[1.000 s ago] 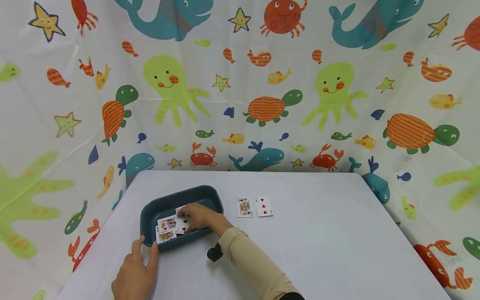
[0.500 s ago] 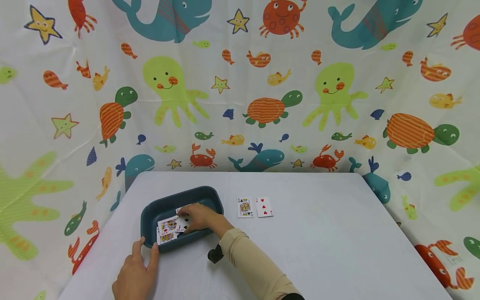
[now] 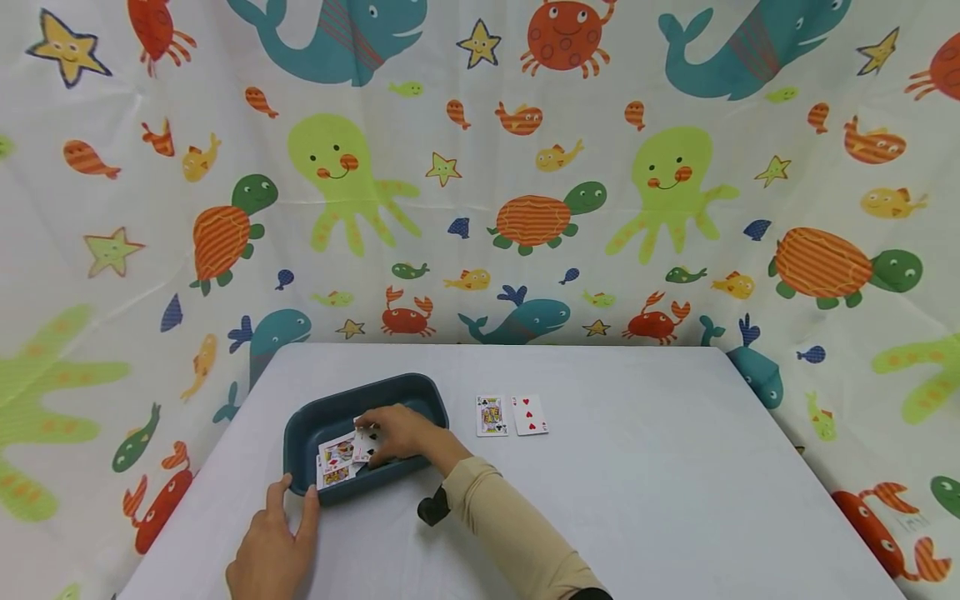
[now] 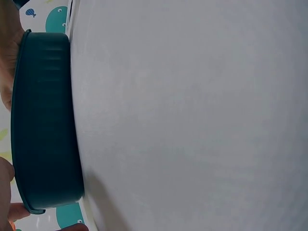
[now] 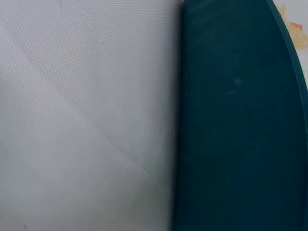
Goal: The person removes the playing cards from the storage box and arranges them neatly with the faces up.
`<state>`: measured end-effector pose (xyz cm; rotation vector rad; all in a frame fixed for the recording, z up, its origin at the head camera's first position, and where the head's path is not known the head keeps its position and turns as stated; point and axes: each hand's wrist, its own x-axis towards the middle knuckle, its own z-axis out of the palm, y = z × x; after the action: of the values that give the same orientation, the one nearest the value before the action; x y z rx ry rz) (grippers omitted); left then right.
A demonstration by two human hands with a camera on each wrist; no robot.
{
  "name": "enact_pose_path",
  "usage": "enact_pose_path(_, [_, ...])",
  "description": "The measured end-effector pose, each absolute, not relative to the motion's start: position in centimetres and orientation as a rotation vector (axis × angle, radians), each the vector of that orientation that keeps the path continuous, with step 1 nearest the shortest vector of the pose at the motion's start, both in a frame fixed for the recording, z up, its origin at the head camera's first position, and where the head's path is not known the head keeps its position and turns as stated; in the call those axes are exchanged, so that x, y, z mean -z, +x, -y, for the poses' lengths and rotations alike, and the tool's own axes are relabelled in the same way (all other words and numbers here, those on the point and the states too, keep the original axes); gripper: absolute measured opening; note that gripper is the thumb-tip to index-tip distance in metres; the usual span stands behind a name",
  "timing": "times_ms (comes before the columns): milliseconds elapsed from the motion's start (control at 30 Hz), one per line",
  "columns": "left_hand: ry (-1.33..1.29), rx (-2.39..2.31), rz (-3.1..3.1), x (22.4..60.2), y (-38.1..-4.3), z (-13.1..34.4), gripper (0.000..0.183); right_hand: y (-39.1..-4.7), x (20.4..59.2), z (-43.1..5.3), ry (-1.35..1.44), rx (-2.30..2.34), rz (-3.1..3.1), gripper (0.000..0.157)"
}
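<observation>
A dark teal tray stands at the left of the white table, with several playing cards lying in it. Inside the tray my right hand curls over a black-suited playing card, fingertips at its far edge and thumb at its near side; the hand hides part of it. Beside that card lie face cards, partly overlapping. At the tray's near left corner my left hand touches the rim with a fingertip and thumb, fingers fairly straight. In the left wrist view its fingers show at the tray's end.
Right of the tray, a king of clubs and a three of hearts lie face up side by side. A white cloth covers the table. Behind it hangs a curtain printed with sea animals. The tray's wall fills much of the right wrist view.
Both hands keep their places at the tray, and the cards stay put. Only a slight shift of the head view shows.
</observation>
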<state>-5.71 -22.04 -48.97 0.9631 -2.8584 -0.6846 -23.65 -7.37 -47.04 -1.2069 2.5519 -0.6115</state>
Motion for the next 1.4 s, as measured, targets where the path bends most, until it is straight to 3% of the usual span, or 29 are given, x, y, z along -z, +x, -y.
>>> enact_pose_path(667, [0.935, 0.68, 2.837, 49.1, -6.0, 21.8, 0.069, -23.3, 46.4, 7.2, -1.169, 0.378, -2.584, 0.063])
enact_pose_path(1000, [0.937, 0.682, 2.853, 49.0, -5.8, 21.9, 0.071, -23.6, 46.9, 6.9, -1.221, 0.5, -2.603, 0.066])
enact_pose_path(1400, [0.943, 0.675, 2.856, 49.3, -5.4, 22.2, 0.07, -23.3, 45.9, 6.0, -1.217, 0.85, -2.585, 0.057])
